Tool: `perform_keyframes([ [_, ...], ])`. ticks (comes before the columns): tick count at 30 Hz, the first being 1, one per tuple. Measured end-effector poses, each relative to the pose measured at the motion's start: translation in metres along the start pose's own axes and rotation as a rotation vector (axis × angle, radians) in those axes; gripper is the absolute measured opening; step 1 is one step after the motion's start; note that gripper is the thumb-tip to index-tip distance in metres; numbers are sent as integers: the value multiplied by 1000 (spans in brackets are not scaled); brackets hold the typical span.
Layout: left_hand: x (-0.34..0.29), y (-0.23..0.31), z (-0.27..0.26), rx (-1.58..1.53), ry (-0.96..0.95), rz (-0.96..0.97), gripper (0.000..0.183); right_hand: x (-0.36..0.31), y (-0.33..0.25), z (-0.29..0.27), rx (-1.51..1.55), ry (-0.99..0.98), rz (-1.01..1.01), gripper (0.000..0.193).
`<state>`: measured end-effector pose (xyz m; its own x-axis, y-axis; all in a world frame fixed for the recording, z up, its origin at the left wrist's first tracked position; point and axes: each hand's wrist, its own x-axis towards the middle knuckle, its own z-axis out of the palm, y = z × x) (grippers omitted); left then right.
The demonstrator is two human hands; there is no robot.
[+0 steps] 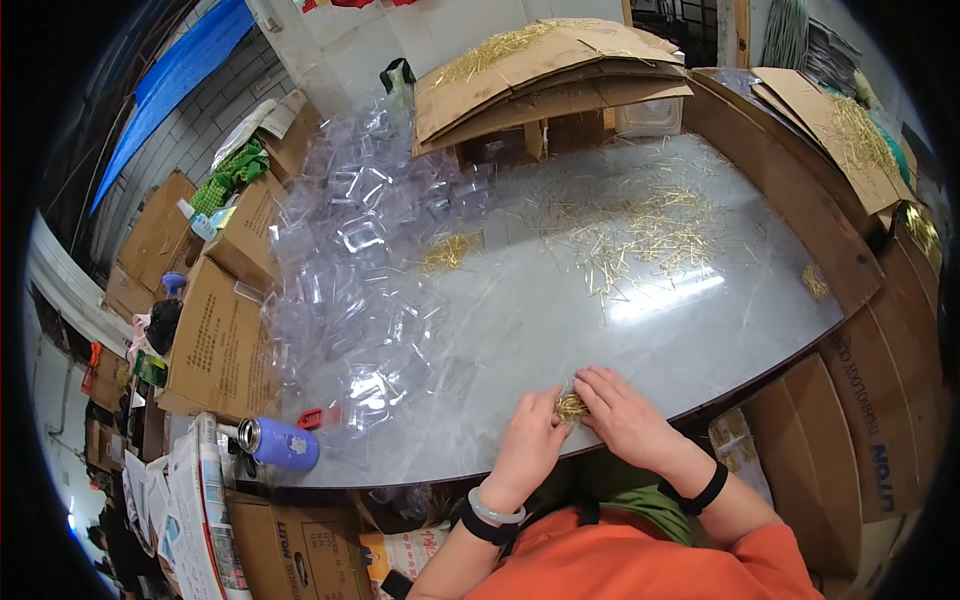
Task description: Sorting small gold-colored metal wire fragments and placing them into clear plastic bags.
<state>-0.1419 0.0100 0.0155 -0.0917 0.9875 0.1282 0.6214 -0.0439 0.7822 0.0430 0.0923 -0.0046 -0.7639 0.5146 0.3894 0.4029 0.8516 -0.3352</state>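
Note:
Close to the table's front edge, my left hand [532, 432] and my right hand [628, 412] come together around a small bundle of gold wire hooks [571, 405]. The left fingers close on it from one side. My right fingers lie together along its other side, and the palms hide part of the bundle. Farther back on the grey table [480, 350] a loose pile of gold wire hooks [650, 230] is spread out. A smaller heap of gold hooks [452, 252] lies left of it, by the clear plastic boxes. One more small clump [816, 282] sits near the right edge.
Many clear plastic boxes [350, 240] cover the table's left side. A purple bottle [280, 443] lies at the front left, next to a red object [312, 418]. Stacked cardboard sheets [550, 75] stand at the back. A cardboard wall [780, 180] runs along the right side.

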Motion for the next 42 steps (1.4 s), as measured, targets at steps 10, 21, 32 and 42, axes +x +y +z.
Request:
perform_keyframes([
  [10,9,-11,0,69,15,172,49,-3,2,-8,21,-6,-62,39],
  [21,6,-10,-19,-9,-130,141,43,-2,5,-10,53,-58,-68,42],
  [32,-5,3,-4,241,151,-7,15,-1,2,-10,77,-20,-59,42],
  [42,-1,-8,14,-322,143,-163,27,-2,5,-5,90,-10,-41,40],
])
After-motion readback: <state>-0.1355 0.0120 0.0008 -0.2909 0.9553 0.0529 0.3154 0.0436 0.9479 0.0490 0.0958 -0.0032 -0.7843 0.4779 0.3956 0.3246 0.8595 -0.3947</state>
